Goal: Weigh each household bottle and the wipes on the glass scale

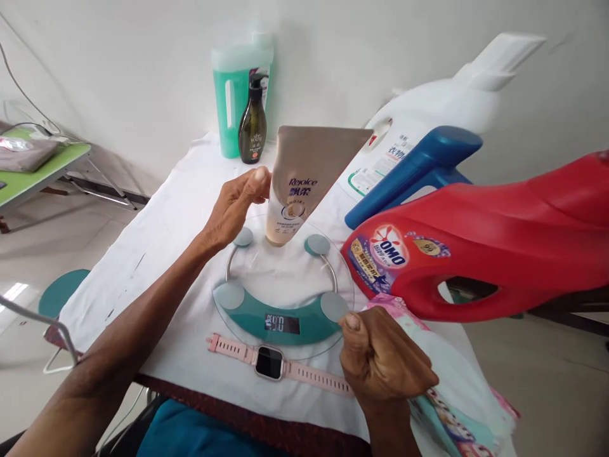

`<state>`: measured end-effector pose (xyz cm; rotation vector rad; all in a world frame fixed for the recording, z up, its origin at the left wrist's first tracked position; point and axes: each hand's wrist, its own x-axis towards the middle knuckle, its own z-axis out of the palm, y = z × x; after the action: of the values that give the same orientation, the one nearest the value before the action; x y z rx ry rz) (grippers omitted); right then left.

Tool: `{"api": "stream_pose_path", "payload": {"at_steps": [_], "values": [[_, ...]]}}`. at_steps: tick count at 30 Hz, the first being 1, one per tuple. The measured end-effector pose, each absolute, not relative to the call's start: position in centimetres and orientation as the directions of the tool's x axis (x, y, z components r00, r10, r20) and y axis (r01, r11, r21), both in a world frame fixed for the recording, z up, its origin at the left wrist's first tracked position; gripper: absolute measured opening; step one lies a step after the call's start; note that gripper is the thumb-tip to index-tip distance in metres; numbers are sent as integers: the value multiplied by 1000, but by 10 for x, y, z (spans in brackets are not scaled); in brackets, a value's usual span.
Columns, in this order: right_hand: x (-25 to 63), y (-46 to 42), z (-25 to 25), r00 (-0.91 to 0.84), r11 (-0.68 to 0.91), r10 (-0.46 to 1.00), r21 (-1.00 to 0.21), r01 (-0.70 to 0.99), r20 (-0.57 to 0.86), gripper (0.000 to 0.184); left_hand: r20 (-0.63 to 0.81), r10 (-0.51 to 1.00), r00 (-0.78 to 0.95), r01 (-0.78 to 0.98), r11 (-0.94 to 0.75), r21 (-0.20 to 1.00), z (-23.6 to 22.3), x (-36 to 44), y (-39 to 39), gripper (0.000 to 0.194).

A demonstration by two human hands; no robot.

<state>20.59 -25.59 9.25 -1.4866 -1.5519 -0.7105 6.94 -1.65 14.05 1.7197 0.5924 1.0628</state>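
Note:
A tan Rejoice tube (304, 181) stands cap-down on a round glass scale (285, 298) with teal pads and a lit display. My left hand (235, 206) touches the tube's left side, fingers curled against it. My right hand (383, 358) is closed in a fist at the scale's right rim, thumb on top, resting on a pink and white printed pack (457, 393); nothing shows inside it. A pink smartwatch (271, 362) lies flat just in front of the scale.
A red OMO detergent jug (480, 247) lies on its side at the right, a blue-handled white jug (419, 158) behind it. A dark pump bottle (252, 124) and a green liquid jug (233, 95) stand at the back. White cloth (157, 241) covers the table.

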Motion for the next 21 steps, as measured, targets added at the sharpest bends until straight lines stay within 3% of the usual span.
{"api": "stream_pose_path", "payload": {"at_steps": [5, 9, 21], "values": [[206, -259, 87, 138, 14, 464, -163, 986, 875, 30, 304, 903, 303, 19, -324, 946, 78, 48, 14, 64], [206, -259, 83, 154, -22, 451, -162, 987, 879, 36, 209, 940, 269, 53, -231, 971, 43, 40, 36, 63], [208, -260, 83, 160, -17, 458, -171, 985, 874, 38, 215, 940, 264, 82, -244, 966, 39, 42, 38, 64]]}}
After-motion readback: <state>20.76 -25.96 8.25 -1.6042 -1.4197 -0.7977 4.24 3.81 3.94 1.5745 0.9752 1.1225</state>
